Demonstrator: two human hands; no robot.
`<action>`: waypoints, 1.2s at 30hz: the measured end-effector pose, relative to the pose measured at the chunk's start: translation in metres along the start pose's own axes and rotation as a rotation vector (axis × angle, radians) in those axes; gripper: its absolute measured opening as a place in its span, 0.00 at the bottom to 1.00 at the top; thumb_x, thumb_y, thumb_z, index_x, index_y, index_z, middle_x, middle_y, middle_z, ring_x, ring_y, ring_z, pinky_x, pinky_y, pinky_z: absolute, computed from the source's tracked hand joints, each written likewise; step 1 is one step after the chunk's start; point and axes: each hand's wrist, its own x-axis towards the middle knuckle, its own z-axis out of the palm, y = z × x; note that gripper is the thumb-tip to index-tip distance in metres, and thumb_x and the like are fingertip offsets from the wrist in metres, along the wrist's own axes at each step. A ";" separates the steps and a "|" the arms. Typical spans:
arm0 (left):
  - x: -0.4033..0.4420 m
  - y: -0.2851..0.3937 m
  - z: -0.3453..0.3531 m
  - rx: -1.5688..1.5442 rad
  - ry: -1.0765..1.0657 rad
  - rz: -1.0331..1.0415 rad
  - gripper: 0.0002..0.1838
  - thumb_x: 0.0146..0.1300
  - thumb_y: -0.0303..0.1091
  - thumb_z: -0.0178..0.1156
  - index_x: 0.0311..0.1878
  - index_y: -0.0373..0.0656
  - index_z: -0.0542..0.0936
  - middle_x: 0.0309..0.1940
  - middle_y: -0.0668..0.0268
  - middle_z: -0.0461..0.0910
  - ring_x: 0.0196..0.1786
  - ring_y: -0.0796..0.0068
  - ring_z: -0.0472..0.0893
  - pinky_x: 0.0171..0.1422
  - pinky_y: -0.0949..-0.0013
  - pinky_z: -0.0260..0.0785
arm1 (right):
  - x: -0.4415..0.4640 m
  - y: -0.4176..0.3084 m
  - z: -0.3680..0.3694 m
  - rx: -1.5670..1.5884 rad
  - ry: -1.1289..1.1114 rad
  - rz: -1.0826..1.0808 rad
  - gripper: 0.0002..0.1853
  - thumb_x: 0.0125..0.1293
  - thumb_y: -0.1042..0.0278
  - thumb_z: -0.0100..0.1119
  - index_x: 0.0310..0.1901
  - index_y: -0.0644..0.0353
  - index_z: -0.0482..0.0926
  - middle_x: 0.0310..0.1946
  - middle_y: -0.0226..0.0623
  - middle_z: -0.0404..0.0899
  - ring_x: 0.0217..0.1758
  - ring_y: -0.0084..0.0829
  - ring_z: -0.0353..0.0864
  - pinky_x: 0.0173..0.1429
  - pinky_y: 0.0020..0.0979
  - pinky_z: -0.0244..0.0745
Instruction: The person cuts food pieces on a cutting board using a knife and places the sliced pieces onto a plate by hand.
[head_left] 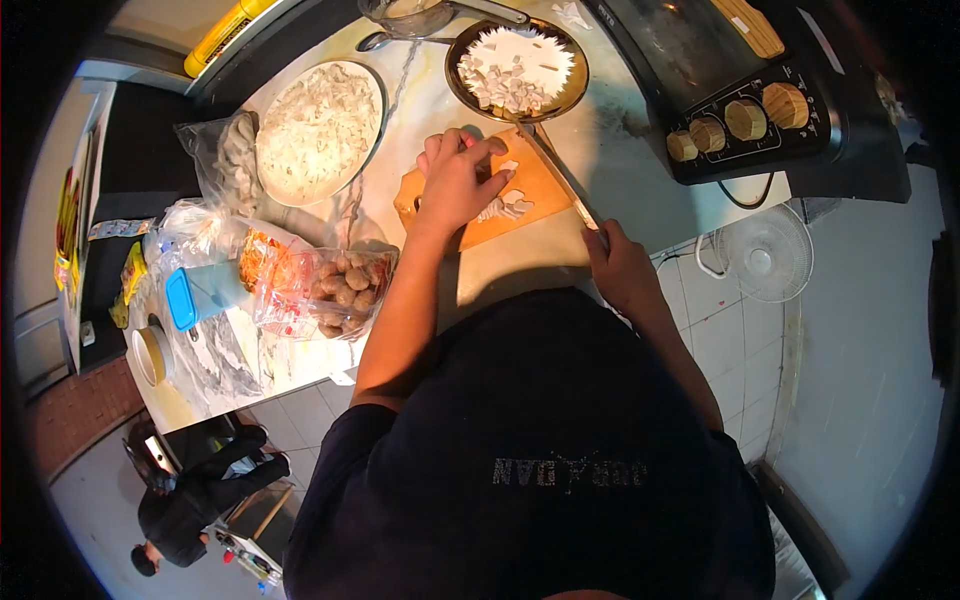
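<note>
My right hand [622, 268] is closed round the handle of a long knife [562, 178]. The blade slants up and left across the right side of an orange cutting board [545, 192], its tip near the plate's lower rim. My left hand [462, 180] lies over the board, thumb and index finger apart; nothing shows held in it. Small cut white pieces [508, 206] lie beside and below its thumb. Just beyond the board, a dark-rimmed plate [580, 75] with a white patterned middle bears diced pale pieces [505, 88].
Left stands a large plate [379, 110] of pale chopped food. Nearer are bags of brown balls [350, 285] and orange shreds [268, 265], and a blue-lidded container [182, 299]. A black oven [740, 120] stands right, a fan [765, 255] below. Another person [185, 515] is at lower left.
</note>
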 end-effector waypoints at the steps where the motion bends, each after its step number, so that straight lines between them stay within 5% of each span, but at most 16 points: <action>1: 0.000 0.000 -0.001 0.001 -0.017 0.025 0.13 0.52 0.43 0.74 0.41 0.56 0.87 0.45 0.68 0.73 0.55 0.61 0.67 0.58 0.56 0.56 | 0.000 0.002 0.000 0.015 0.011 0.006 0.21 0.75 0.49 0.49 0.42 0.65 0.72 0.29 0.55 0.80 0.38 0.58 0.82 0.41 0.47 0.74; 9: 0.002 -0.005 0.007 -0.031 -0.046 0.053 0.11 0.51 0.41 0.73 0.38 0.55 0.86 0.44 0.68 0.72 0.54 0.61 0.67 0.57 0.58 0.55 | 0.000 0.002 -0.009 0.025 0.034 0.045 0.21 0.75 0.50 0.50 0.40 0.66 0.72 0.31 0.57 0.80 0.40 0.60 0.81 0.43 0.48 0.73; 11: 0.002 -0.003 0.005 -0.043 -0.028 0.063 0.10 0.50 0.40 0.72 0.36 0.52 0.85 0.44 0.68 0.72 0.54 0.61 0.67 0.56 0.58 0.54 | 0.001 0.000 -0.013 0.005 -0.039 0.071 0.24 0.75 0.45 0.46 0.47 0.63 0.72 0.39 0.62 0.82 0.46 0.64 0.80 0.50 0.56 0.75; 14: 0.003 -0.002 0.004 -0.017 -0.012 0.108 0.09 0.49 0.39 0.72 0.33 0.51 0.84 0.44 0.68 0.71 0.54 0.61 0.67 0.56 0.58 0.54 | 0.001 0.003 -0.007 0.057 0.028 0.061 0.23 0.74 0.48 0.50 0.40 0.66 0.71 0.31 0.58 0.80 0.41 0.61 0.81 0.43 0.49 0.73; 36: 0.028 -0.015 0.006 -0.019 -0.046 0.187 0.08 0.46 0.39 0.73 0.26 0.51 0.83 0.44 0.70 0.73 0.54 0.61 0.68 0.57 0.59 0.55 | 0.002 0.012 -0.010 0.055 -0.013 0.077 0.25 0.73 0.43 0.49 0.47 0.63 0.73 0.36 0.58 0.83 0.46 0.62 0.81 0.49 0.54 0.74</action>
